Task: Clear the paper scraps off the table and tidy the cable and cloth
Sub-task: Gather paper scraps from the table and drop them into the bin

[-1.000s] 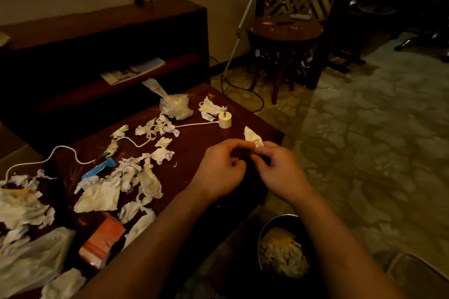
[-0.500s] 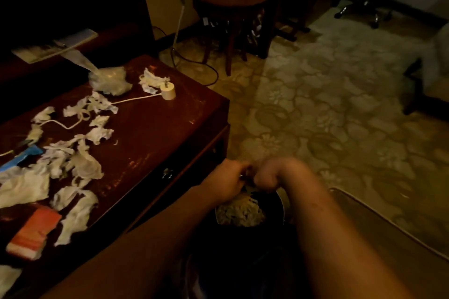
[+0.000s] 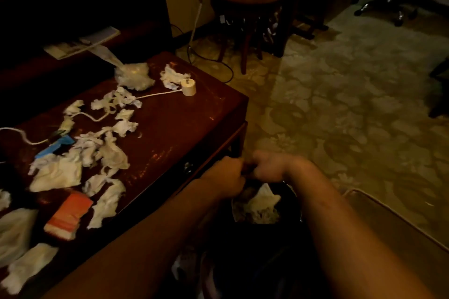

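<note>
Both hands, left and right, meet curled over the bin beside the desk; their grip is unclear. Paper scraps and cable lie on the desk.

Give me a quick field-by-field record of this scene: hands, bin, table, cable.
left hand: over the dark round waste bin, fingers curled
right hand: beside the left, grip unclear
bin: beside the table, holds white paper scraps
table: dark red wooden table, many white paper scraps left
cable: white cord with cream round plug, uncoiled
</note>
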Demonstrator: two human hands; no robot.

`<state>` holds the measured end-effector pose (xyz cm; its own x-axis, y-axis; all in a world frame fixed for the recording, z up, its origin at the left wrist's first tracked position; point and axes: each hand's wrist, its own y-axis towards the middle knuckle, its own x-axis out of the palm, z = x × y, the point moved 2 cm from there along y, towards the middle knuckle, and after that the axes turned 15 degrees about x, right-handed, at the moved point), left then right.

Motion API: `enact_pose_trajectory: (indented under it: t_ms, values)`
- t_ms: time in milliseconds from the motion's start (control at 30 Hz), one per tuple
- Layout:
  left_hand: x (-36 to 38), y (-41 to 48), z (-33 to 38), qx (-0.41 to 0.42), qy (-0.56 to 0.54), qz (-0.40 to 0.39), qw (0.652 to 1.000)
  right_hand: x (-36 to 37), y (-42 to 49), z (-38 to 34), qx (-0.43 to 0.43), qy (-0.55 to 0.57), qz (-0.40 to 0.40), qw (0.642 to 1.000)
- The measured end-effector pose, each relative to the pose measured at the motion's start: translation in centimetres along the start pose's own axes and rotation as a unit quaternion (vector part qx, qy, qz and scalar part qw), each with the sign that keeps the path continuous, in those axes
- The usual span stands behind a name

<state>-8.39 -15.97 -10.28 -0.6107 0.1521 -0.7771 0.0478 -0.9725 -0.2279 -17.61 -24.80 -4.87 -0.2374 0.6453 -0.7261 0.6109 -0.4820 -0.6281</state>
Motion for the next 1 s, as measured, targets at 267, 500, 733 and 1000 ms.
enact_pose_trajectory:
  t_ms: [267, 500, 733, 1000]
  values:
    - [-11.2, -12.5, -5.9, -0.156, 0.07, 0.218, 0.961, 0.7, 0.6, -12.3, -0.182, 0.124, 0.127, 0.967]
    - [-14.7, -21.1, -12.0, -0.308, 0.056, 0.193, 0.93, 4.4, 2.6, -20.5, -0.169, 0.137, 0.18, 0.959]
    - [-19.4, -23.2, -11.6, -0.245, 0.032, 0.381, 0.891, 9.3, -0.6, -25.1, -0.321, 0.176, 0.109, 0.924]
    - [-18.9, -23.3, -12.5, -0.276, 0.008, 0.316, 0.908, 13.7, -1.0, -26.4, -0.357, -0.01, 0.12, 0.926]
